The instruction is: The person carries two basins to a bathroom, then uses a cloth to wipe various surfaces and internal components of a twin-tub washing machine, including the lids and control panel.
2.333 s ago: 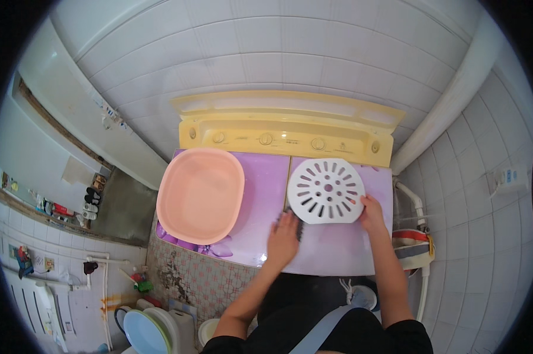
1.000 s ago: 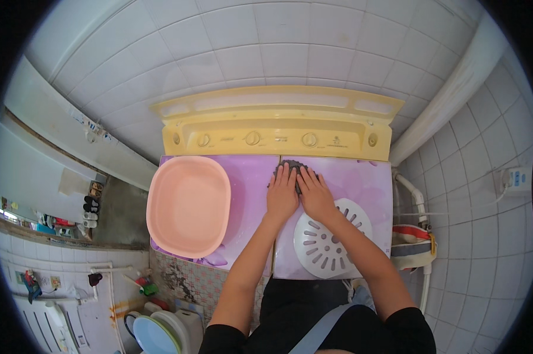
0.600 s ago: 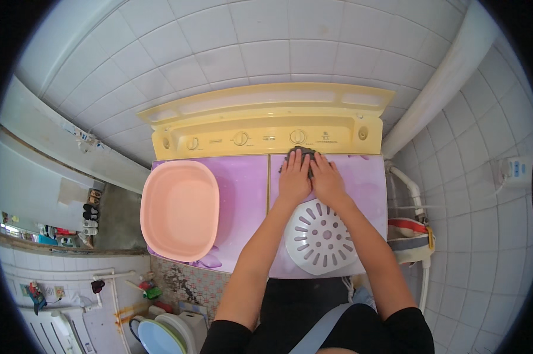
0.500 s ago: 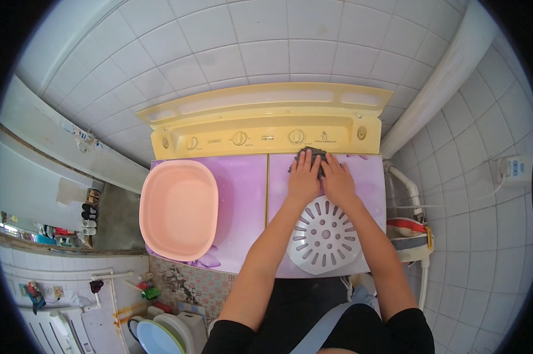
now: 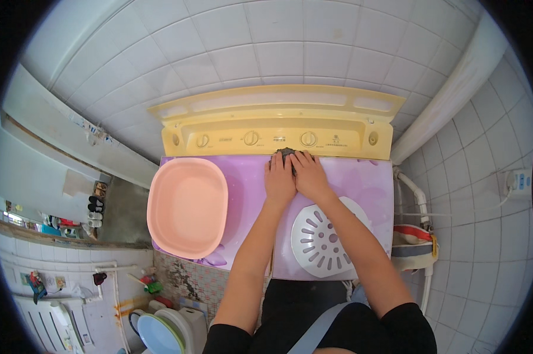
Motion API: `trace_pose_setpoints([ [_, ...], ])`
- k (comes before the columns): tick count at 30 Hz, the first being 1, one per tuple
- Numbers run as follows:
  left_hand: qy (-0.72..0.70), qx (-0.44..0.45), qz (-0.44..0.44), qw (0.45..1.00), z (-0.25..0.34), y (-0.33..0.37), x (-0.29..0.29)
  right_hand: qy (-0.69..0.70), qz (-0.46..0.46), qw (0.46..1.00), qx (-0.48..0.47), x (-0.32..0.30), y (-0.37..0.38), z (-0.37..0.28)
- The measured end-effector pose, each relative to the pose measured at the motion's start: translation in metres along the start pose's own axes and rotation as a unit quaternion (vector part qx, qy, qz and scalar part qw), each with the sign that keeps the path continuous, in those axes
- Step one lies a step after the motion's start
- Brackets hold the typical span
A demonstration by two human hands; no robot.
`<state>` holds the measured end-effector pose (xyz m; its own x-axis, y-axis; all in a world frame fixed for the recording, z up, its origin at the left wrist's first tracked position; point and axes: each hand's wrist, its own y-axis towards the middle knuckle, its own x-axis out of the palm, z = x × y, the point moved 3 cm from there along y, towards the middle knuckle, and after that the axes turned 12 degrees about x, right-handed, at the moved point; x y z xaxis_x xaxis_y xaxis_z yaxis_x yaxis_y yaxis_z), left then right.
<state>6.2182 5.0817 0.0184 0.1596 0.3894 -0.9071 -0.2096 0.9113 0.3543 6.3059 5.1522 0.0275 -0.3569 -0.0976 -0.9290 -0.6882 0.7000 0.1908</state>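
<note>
Free gap between basin (image 5: pixel 187 206) and left forearm (image 5: pixel 257 253)

No wording or numbers legible to me. Markings only: yellow control panel (image 5: pixel 352 125) has a short dark print block (image 5: pixel 336 141) in two or so lines at its right end, plus a small label (image 5: pixel 279 139) near the middle and another (image 5: pixel 226 140) between the left knob (image 5: pixel 203 141) and middle knob (image 5: pixel 250 138). Tiny print sits around the middle knob and right knob (image 5: pixel 308 139), probably dial settings, but too small and bent by the lens to be sure. White box (image 5: pixel 521 184) on the right wall shows blue marks, unreadable.
</note>
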Motion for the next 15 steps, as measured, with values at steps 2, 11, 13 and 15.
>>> trace_pose_setpoints([
  [2, -0.004, -0.004, -0.007, 1.0, -0.001, 0.0, 0.001, -0.003, 0.002, 1.0, 0.007, 0.0, -0.005, 0.0],
  [11, -0.065, 0.111, -0.007, 0.992, 0.056, 0.01, 0.026, -0.05, 0.02, 0.998, 0.032, -0.044, -0.034, 0.067],
  [13, -0.079, 0.135, -0.027, 0.987, 0.067, 0.009, 0.026, -0.008, 0.014, 0.999, 0.033, -0.049, -0.045, 0.083],
  [15, -0.103, 0.161, -0.08, 0.978, 0.079, 0.0, 0.019, 0.049, 0.002, 0.998, 0.029, -0.054, -0.061, 0.096],
])
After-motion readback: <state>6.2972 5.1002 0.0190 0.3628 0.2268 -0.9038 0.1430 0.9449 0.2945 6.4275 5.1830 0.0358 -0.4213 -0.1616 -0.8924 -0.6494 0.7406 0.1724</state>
